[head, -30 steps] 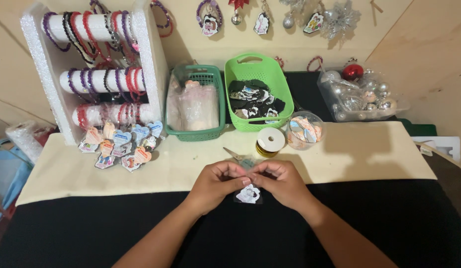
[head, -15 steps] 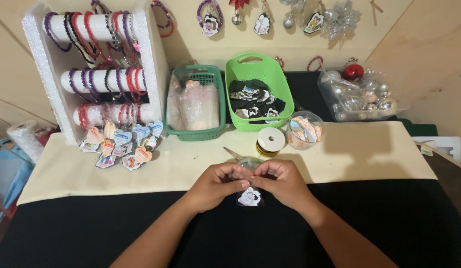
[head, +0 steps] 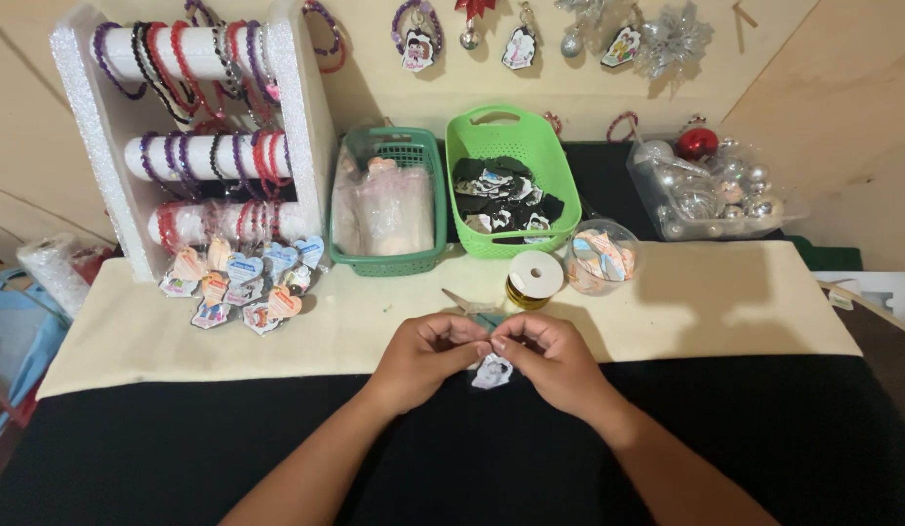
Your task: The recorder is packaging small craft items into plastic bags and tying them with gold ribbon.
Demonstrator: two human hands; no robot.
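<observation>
My left hand and my right hand meet fingertip to fingertip over the near edge of the cream mat. Both pinch the top of a small white charm with a cartoon figure, which hangs just below my fingers over the black cloth. What exactly sits between the fingertips is hidden. A pair of small scissors lies on the mat just behind my hands, and a spool of gold thread stands behind that.
A white stand with bead bracelets is at back left, heart-shaped charms at its foot. A dark green basket, a light green basket, a clear bowl and a box of ornaments line the back.
My hands stay together in the same spot; the fingers have shifted slightly on the charm's top. Nothing else has moved.
</observation>
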